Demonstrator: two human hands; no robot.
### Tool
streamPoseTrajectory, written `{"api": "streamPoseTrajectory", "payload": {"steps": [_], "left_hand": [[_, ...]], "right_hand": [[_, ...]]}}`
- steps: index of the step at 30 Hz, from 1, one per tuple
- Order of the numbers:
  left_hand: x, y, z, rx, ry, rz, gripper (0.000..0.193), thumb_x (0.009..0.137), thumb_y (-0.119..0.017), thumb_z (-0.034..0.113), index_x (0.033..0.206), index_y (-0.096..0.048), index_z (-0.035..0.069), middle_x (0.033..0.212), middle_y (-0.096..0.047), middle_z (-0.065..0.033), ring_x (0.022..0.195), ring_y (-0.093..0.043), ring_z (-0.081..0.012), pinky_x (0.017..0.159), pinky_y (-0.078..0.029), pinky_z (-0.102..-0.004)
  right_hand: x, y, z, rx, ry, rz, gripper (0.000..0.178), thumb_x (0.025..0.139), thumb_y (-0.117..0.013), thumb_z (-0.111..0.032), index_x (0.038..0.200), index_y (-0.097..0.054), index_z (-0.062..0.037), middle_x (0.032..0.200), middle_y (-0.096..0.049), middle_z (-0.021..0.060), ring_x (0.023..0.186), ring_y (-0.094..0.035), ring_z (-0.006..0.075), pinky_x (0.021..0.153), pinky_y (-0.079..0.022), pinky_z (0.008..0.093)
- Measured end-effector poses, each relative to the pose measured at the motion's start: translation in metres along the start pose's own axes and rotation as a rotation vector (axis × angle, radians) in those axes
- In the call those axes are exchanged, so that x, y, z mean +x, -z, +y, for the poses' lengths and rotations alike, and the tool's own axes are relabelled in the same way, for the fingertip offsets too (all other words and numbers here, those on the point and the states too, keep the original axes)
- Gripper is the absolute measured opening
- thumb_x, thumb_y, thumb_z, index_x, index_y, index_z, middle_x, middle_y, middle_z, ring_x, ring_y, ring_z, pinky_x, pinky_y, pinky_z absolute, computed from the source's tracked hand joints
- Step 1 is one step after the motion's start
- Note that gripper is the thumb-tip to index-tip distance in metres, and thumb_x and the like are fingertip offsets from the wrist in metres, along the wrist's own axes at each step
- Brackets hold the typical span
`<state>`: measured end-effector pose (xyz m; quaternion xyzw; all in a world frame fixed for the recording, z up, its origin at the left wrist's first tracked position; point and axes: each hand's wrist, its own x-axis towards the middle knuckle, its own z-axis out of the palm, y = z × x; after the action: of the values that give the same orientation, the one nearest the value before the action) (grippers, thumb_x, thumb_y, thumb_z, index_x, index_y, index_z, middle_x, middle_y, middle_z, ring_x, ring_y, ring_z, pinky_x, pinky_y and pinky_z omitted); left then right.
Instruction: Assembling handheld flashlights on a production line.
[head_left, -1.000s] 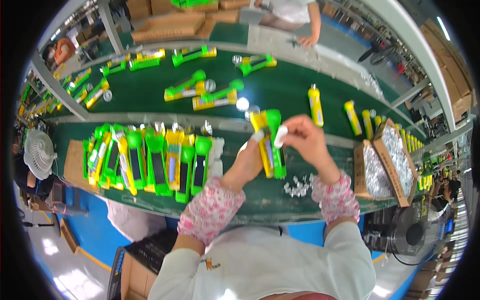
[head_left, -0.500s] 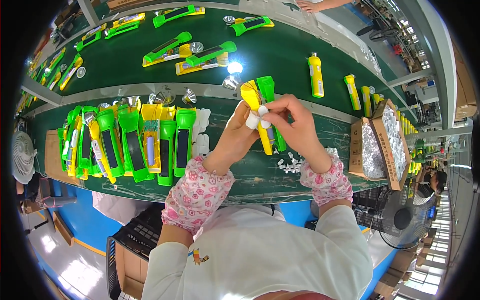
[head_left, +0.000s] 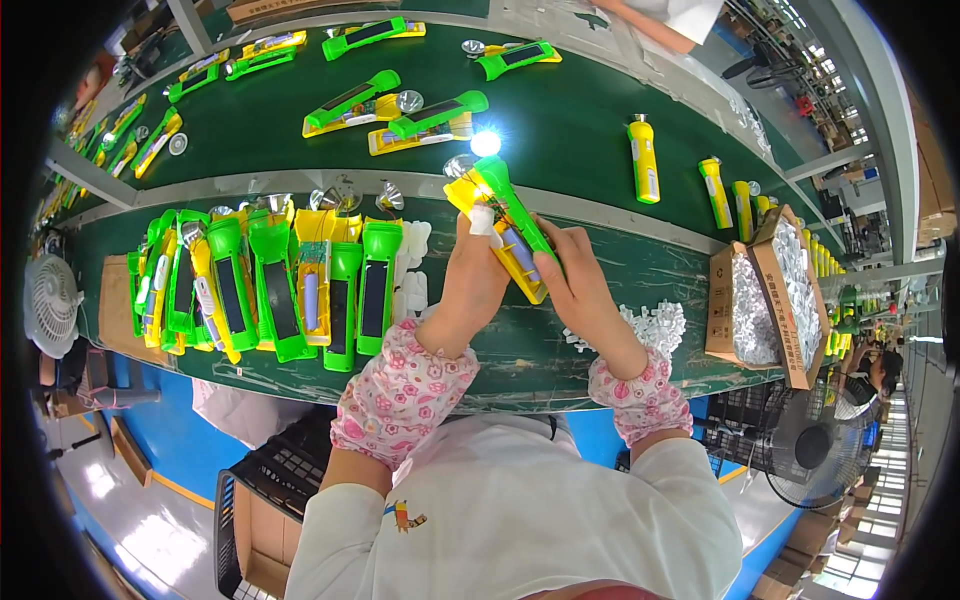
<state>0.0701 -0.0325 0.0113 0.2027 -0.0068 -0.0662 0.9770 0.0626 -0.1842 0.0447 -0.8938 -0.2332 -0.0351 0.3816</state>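
Two hands of ours meet mid-frame in the head view: our left hand [head_left: 476, 278] pinches the yellow side of a split flashlight [head_left: 517, 212], a white wrap [head_left: 481, 220] around its thumb, while our right hand [head_left: 583, 288] clasps the green side. We see the flashlight slanting at the centre, a bright lamp [head_left: 486, 144] just above it. Left of centre lie flashlights in a row [head_left: 275, 285]; right of centre, small white pieces [head_left: 655, 328]; farther right, a carton [head_left: 721, 310].
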Motion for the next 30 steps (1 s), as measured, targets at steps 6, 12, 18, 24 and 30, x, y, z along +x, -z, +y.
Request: {"api": "streamPoseTrajectory", "payload": {"steps": [6, 12, 18, 24, 30], "left_hand": [[0.002, -0.002, 0.004, 0.069, -0.083, 0.203, 0.024, 0.099, -0.043, 0.024, 0.118, -0.042, 0.01, 0.105, -0.051, -0.0044, 0.093, -0.054, -0.0143, 0.084, -0.047, -0.0332], [-0.001, -0.01, 0.009, 0.26, -0.047, 0.269, 0.026, 0.099, -0.041, 0.024, 0.118, -0.045, 0.008, 0.106, -0.055, -0.0056, 0.095, -0.056, -0.0163, 0.085, -0.048, -0.0347], [-0.005, -0.008, 0.01, 0.283, -0.106, 0.192, 0.028, 0.101, -0.039, 0.027, 0.123, -0.044, 0.011, 0.108, -0.054, -0.0038, 0.098, -0.055, -0.0144, 0.088, -0.046, -0.0338], [-0.012, -0.014, 0.01, 0.209, -0.08, 0.09, 0.034, 0.103, -0.037, 0.034, 0.128, -0.042, 0.012, 0.11, -0.053, -0.0032, 0.103, -0.054, -0.0151, 0.091, -0.045, -0.0343], [-0.016, -0.014, 0.005, 0.186, -0.056, 0.117, 0.031, 0.102, -0.036, 0.03, 0.126, -0.043, 0.01, 0.109, -0.054, -0.004, 0.1, -0.056, -0.0166, 0.091, -0.045, -0.0351]], "right_hand": [[0.005, -0.004, -0.007, 0.123, 0.061, 0.077, 0.037, 0.098, -0.045, -0.02, 0.128, -0.05, 0.0008, 0.102, -0.053, 0.0184, 0.091, -0.057, 0.032, 0.082, -0.046, 0.0363], [0.011, -0.008, -0.011, 0.154, 0.008, 0.081, 0.035, 0.098, -0.044, -0.018, 0.127, -0.052, -0.0007, 0.096, -0.054, 0.0167, 0.085, -0.057, 0.0294, 0.077, -0.046, 0.0339], [0.001, -0.004, -0.009, 0.221, 0.137, 0.085, 0.037, 0.097, -0.046, -0.021, 0.127, -0.053, -0.0005, 0.097, -0.054, 0.0143, 0.086, -0.056, 0.0246, 0.078, -0.045, 0.0321], [0.0, 0.01, -0.009, 0.574, -0.069, -0.05, 0.042, 0.096, -0.05, -0.028, 0.128, -0.051, -0.001, 0.102, -0.051, 0.0085, 0.093, -0.052, 0.0171, 0.084, -0.041, 0.0296], [-0.002, 0.007, -0.012, 0.446, 0.067, -0.034, 0.041, 0.096, -0.05, -0.026, 0.13, -0.05, -0.0019, 0.101, -0.051, 0.0103, 0.092, -0.053, 0.0205, 0.084, -0.042, 0.0309]]}}
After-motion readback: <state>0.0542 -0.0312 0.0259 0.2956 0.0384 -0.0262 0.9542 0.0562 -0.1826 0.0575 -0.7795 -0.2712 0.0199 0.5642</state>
